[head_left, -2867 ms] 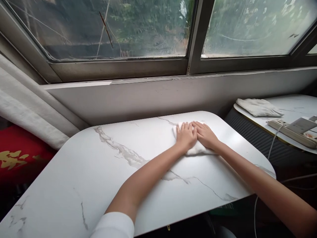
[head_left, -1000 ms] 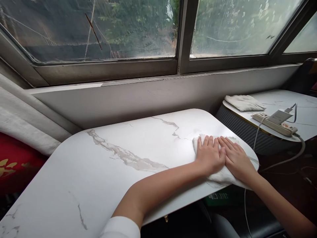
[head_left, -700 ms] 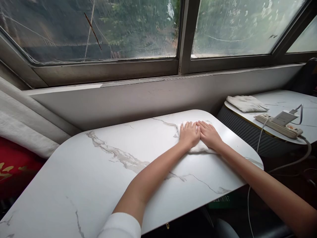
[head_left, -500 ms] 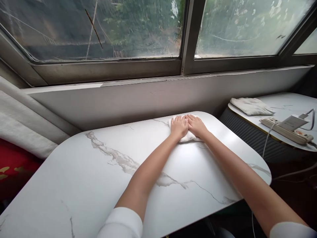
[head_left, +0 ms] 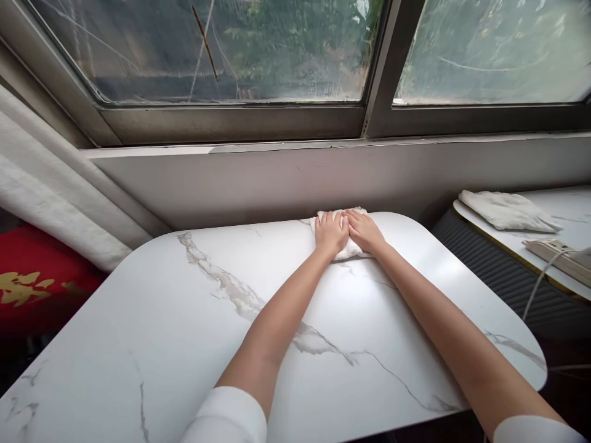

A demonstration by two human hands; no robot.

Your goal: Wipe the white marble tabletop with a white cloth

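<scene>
Head view, reading left to right. Far left: red cushion (head_left: 32, 289) low in the corner, pale rolled fabric (head_left: 50, 203) slanting above it. Then the white marbled worktop (head_left: 138, 320), grey veins across the middle.

Centre, at the far edge: left hand (head_left: 330, 234) spread flat, fingers out, palm down, clutching nothing, only pressing. Beneath it the white cloth (head_left: 345, 251), bunched and right up against the grey wall (head_left: 258, 178) under the window. Right hand (head_left: 364, 231) touching the left, just as flat and open, also resting on the cloth with no grip. Both arms at full stretch.

Possible trouble, as a judgement: with no fingers closed round the cloth, a risk of palms skating off it or leaving it behind. With so little room left, a risk of fingertips jamming into the wall, or of the cloth dropping off the back edge if a gap is there; cannot tell from here. At such a reach, uneven pressure and a lurch forward.

Further right, well apart on a second table (head_left: 572, 212): a folded cloth (head_left: 505, 210), then a power strip (head_left: 556, 257) with its cable (head_left: 535, 283) hanging down, something to snag on a wide sweep.

Containers: none in view, so no contents to report.
</scene>
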